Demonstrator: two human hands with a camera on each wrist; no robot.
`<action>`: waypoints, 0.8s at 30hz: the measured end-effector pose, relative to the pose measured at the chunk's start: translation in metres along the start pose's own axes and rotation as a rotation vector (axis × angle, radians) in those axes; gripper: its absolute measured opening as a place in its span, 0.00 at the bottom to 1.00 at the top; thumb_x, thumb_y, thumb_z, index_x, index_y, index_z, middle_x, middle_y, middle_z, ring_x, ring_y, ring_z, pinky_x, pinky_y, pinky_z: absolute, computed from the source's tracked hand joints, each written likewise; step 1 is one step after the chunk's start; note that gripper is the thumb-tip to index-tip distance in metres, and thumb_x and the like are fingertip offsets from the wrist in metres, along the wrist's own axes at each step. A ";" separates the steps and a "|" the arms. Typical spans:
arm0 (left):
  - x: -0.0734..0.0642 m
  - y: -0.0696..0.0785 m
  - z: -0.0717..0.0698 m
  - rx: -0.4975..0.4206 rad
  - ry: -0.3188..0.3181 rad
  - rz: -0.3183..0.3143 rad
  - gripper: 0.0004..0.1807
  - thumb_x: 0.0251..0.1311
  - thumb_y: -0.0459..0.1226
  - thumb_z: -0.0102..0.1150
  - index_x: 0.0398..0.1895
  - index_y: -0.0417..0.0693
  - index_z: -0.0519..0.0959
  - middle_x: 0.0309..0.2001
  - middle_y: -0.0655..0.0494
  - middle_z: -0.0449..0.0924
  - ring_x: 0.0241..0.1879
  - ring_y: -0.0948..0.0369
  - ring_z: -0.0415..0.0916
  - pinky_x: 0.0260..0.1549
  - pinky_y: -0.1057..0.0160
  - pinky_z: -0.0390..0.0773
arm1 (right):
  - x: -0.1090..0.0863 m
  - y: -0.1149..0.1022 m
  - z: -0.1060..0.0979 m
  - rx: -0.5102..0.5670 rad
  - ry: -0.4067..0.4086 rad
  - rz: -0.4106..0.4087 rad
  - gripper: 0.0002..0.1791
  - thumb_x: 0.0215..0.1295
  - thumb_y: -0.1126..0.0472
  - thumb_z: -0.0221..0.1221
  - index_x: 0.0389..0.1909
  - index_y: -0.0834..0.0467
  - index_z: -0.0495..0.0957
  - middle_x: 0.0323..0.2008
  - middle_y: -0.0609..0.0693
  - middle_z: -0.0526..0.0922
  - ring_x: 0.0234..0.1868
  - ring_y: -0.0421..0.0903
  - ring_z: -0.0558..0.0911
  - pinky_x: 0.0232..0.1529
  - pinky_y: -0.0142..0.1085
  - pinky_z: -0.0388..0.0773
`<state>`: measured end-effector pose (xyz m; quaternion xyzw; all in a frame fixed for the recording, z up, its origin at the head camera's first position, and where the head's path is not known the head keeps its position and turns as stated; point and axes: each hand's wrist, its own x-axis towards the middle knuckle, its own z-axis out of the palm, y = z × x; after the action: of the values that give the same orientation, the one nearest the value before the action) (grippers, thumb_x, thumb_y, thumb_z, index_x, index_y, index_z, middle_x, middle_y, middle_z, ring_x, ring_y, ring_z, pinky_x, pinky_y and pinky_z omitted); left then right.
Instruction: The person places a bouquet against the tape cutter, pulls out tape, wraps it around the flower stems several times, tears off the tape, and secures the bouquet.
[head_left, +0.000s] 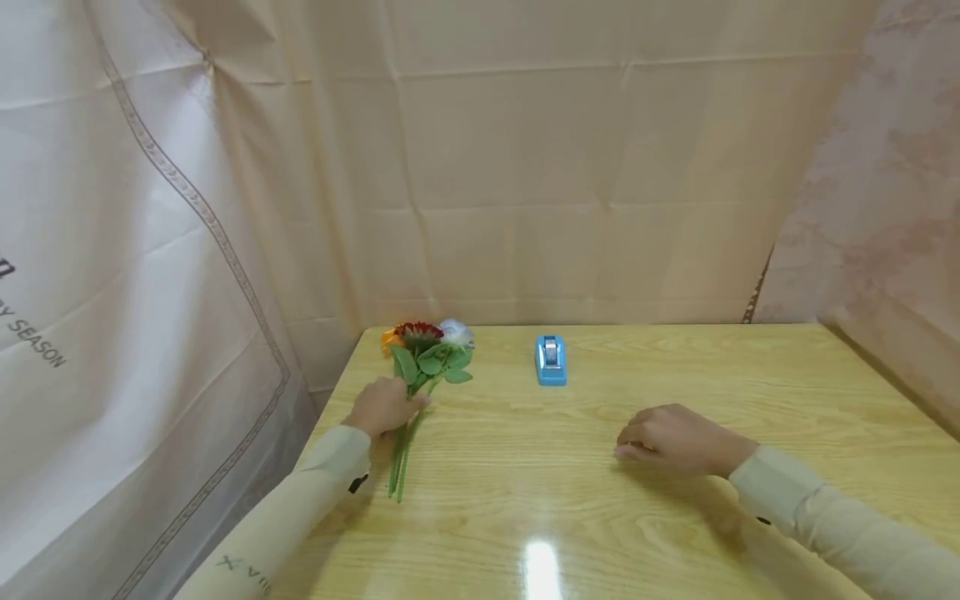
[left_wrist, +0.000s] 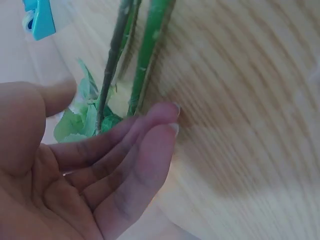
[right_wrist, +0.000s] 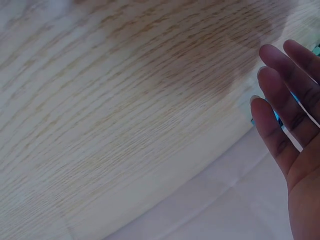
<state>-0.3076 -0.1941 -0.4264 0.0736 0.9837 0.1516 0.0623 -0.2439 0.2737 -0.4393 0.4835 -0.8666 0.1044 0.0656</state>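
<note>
A small bunch of flowers lies at the table's back left, with an orange bloom (head_left: 390, 340), a dark red bloom (head_left: 419, 333) and a pale white-blue bloom (head_left: 456, 332). Green leaves (head_left: 442, 362) sit below the blooms, and the green stems (head_left: 401, 467) run toward the front. My left hand (head_left: 386, 406) is at the stems, thumb spread away from gently bent fingers (left_wrist: 155, 160); whether the fingertips touch the stems I cannot tell. Over the right part of the table hovers my right hand (head_left: 678, 437), its fingers (right_wrist: 272, 90) loosely extended and holding nothing.
A blue tape dispenser (head_left: 551, 361) stands near the back edge, right of the flowers. The wooden table (head_left: 510, 467) meets a hanging beige cloth (head_left: 525, 167) at the back, and a pale cloth (head_left: 135, 292) hangs on the left.
</note>
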 end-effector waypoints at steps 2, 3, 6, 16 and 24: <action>0.000 0.000 0.000 -0.008 -0.003 0.002 0.30 0.67 0.57 0.63 0.15 0.46 0.77 0.11 0.53 0.75 0.10 0.57 0.76 0.10 0.63 0.71 | 0.000 0.000 -0.001 0.006 -0.006 0.005 0.12 0.77 0.52 0.58 0.39 0.49 0.89 0.37 0.35 0.86 0.36 0.32 0.82 0.37 0.35 0.82; 0.000 0.000 0.000 -0.002 0.001 0.007 0.29 0.66 0.57 0.65 0.14 0.47 0.76 0.11 0.53 0.75 0.09 0.57 0.75 0.10 0.63 0.71 | 0.000 0.000 -0.001 0.005 -0.005 0.007 0.12 0.77 0.52 0.58 0.39 0.49 0.89 0.37 0.35 0.86 0.36 0.32 0.82 0.37 0.35 0.82; 0.001 0.001 0.001 0.017 0.017 0.029 0.26 0.65 0.49 0.68 0.12 0.47 0.75 0.09 0.55 0.72 0.08 0.60 0.73 0.10 0.62 0.71 | 0.000 0.000 -0.002 0.006 -0.007 0.012 0.12 0.77 0.52 0.58 0.39 0.48 0.89 0.37 0.35 0.86 0.36 0.32 0.82 0.37 0.36 0.82; 0.009 0.007 0.004 -0.037 -0.005 0.002 0.14 0.60 0.27 0.56 0.16 0.43 0.75 0.12 0.51 0.76 0.08 0.59 0.75 0.11 0.62 0.75 | -0.002 0.001 -0.001 0.013 -0.016 0.017 0.12 0.77 0.51 0.57 0.38 0.48 0.88 0.37 0.36 0.86 0.35 0.31 0.82 0.35 0.34 0.82; 0.010 0.017 -0.002 -0.065 -0.129 -0.017 0.13 0.66 0.32 0.64 0.22 0.38 0.78 0.15 0.46 0.79 0.12 0.53 0.80 0.13 0.58 0.80 | -0.001 -0.002 -0.003 0.014 -0.025 0.033 0.13 0.78 0.51 0.57 0.38 0.49 0.88 0.37 0.36 0.86 0.35 0.32 0.83 0.35 0.34 0.82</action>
<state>-0.3156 -0.1769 -0.4198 0.0730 0.9728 0.1778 0.1293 -0.2414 0.2747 -0.4360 0.4711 -0.8743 0.1055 0.0496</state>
